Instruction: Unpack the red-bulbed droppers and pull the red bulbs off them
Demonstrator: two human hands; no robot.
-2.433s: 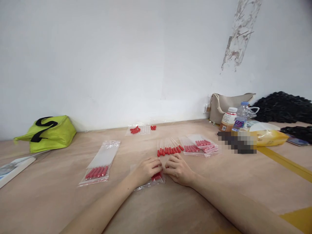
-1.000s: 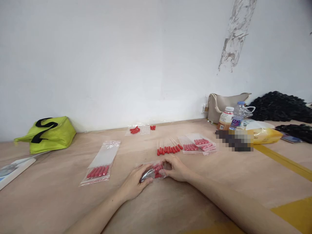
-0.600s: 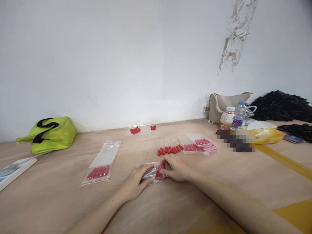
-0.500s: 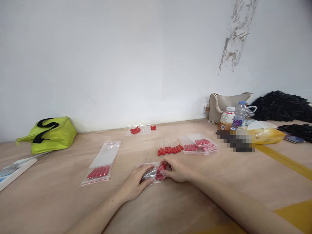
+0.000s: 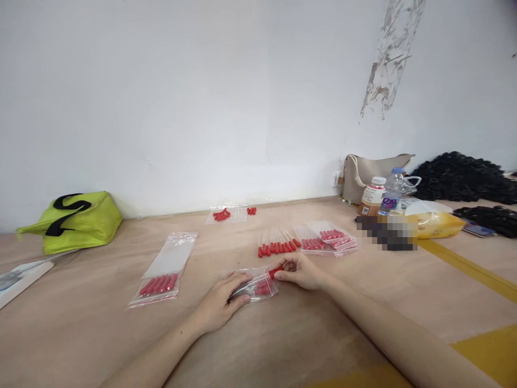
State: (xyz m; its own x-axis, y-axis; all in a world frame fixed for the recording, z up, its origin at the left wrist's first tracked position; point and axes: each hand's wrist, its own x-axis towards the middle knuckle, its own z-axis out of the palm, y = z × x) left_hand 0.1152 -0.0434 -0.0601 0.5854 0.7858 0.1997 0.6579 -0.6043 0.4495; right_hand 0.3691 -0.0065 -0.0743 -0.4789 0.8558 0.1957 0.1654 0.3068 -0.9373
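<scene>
My left hand (image 5: 222,303) is closed over the left part of a clear zip bag (image 5: 255,296) on the table, thumb at its near edge. Inside the bag lie several red-tipped pieces. My right hand (image 5: 301,272) pinches the red end of a thin red-tipped stick (image 5: 275,272) at the bag's right-hand edge. The stick's other end seems to lie in the bag, blurred by the plastic. Beyond my right hand several loose red-tipped sticks (image 5: 278,248) are fanned out. Filled bags of red-tipped sticks (image 5: 331,242) overlap right of them.
At left are more bagged sticks (image 5: 165,269) and a lime-green bag (image 5: 86,221). Small red pieces (image 5: 221,215) lie on plastic by the wall. At right stand a brown drink bottle (image 5: 371,196), a water bottle (image 5: 391,191), a yellow tissue pack (image 5: 440,223) and a beige bag (image 5: 353,183).
My right hand has drawn slightly up and to the right, with a red stick end now showing outside the bag. My left hand stays on the bag.
</scene>
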